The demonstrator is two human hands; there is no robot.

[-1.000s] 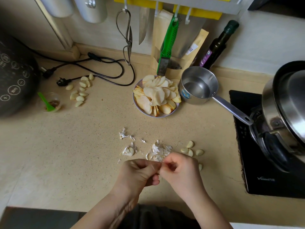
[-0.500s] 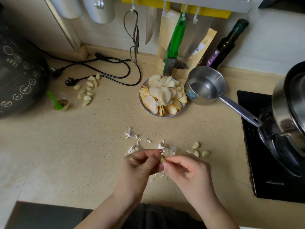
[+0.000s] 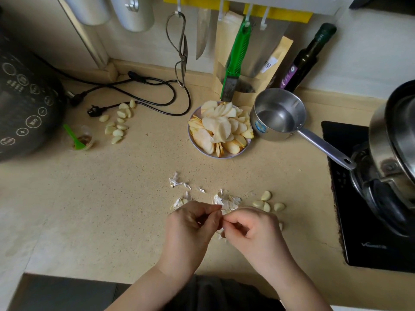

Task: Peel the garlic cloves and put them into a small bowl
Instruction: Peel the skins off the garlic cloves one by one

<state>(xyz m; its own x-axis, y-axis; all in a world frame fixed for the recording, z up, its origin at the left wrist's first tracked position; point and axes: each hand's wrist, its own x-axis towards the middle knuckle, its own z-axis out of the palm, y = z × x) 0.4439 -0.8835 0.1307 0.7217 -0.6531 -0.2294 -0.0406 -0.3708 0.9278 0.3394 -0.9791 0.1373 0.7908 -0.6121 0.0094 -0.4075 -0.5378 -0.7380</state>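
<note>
Both hands meet over the counter point(image 3: 112, 209) as our left hand point(image 3: 190, 223) pinches a garlic clove point(image 3: 221, 222) and our right hand point(image 3: 253, 230) nips its skin, best stripped in small pulls beside the peeled cloves point(image 3: 267, 202) and husks point(image 3: 226, 200).

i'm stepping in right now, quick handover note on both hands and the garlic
Left hand and right hand meet at the fingertips, pinching one garlic clove between them; the clove itself is mostly hidden.
Done: peeled cloves lie right of the hands, loose skins just ahead of them.
More cloves sit far left by the power cord.
Left: finish this clove, then bowl them; none is in a bowl yet.
</note>
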